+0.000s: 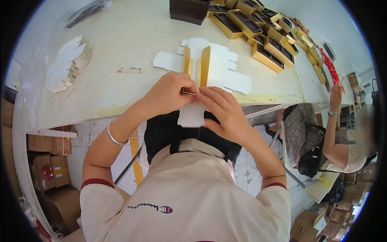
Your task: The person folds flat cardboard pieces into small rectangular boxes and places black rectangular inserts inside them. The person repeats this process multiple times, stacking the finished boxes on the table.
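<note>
A partly folded cardboard box [191,115], gold outside and white inside, lies at the table's near edge with one white end flap hanging over it toward me. Its two long gold side walls stand up, pointing away from me. My left hand [171,92] pinches a small flap at the box's near end. Close beside it, my right hand [223,111] has its fingertips on the same corner and its thumb low by the white flap. The exact fold between the fingers is partly hidden. Flat white box blanks [219,60] lie spread beneath and behind the box.
Another pile of white blanks [66,66] sits at the left. Gold boxes with dark inserts [266,56] crowd the far right, beside a dark brown block-shaped stack [188,11]. Farther right a seated co-worker's hand [336,97] holds red strands [330,66]. Cartons [50,173] stand under the table.
</note>
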### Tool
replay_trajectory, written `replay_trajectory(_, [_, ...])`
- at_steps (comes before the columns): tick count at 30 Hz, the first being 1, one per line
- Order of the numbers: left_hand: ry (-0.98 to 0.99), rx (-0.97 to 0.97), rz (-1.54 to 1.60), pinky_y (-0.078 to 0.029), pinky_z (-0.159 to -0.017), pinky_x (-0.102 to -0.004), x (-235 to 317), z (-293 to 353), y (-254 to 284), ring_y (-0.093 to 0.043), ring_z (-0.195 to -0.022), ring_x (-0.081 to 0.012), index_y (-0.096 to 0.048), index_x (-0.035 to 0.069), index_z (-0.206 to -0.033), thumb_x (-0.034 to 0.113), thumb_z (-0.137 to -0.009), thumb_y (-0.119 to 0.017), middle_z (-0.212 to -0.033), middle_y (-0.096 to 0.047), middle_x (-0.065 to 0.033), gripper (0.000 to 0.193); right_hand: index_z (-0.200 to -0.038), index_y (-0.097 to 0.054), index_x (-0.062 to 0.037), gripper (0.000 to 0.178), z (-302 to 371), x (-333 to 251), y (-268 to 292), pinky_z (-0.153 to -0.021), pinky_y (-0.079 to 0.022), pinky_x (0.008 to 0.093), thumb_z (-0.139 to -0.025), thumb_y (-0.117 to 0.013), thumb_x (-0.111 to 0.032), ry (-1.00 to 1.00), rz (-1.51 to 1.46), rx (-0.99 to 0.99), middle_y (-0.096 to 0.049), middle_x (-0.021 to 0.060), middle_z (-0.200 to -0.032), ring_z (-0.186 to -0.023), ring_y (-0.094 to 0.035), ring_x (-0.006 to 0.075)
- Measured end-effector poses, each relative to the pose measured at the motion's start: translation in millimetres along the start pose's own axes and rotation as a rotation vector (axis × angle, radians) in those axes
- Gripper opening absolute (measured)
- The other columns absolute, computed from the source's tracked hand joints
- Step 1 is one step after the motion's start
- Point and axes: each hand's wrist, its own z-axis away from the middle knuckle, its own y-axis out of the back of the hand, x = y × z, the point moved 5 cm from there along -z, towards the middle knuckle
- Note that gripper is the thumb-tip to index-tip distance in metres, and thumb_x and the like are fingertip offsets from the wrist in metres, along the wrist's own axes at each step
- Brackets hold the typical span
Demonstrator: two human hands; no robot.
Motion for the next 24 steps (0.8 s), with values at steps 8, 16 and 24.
replay_trajectory(8, [0.253,-0.208,0.415,-0.041,-0.057,-0.0243,-30,-1,12,-0.050,-0.064,-0.0091,-0.059,0.000,-0.093,0.019,-0.091,-0.062,-0.076,-0.057,-0.0031,0.020,-0.111,-0.052,-0.0052,0.027,-20,39,-18,-0.057,-0.044,0.0287,-0.086,-0.061,0.001,-0.544,-0.686,0.273,-0.054,0.0094,-0.069,-0.056,-0.050,0.0149])
replay_trajectory(16, [-0.044,0.192,0.245,-0.045,-0.059,-0.0272,-6,10,2,-0.052,-0.060,-0.0160,-0.044,0.006,-0.114,0.013,-0.087,-0.064,-0.109,-0.051,-0.0106,0.034,-0.100,-0.058,-0.0024,0.022,-18,27,-15,-0.055,-0.045,0.0312,-0.080,-0.067,0.001,-0.309,-0.255,0.315,-0.052,0.0122,-0.103,-0.057,-0.050,0.0183])
replay_trajectory(24, [-0.324,0.358,-0.297,-0.047,-0.058,-0.0359,13,22,-16,-0.057,-0.066,-0.0293,-0.054,0.002,-0.092,0.004,-0.082,-0.064,-0.097,-0.056,-0.0119,0.014,-0.094,-0.059,-0.0026,0.027,-21,21,-10,-0.067,-0.048,0.0362,-0.068,-0.063,0.004,-0.070,0.015,0.127,-0.052,0.0113,-0.098,-0.076,-0.056,0.0278])
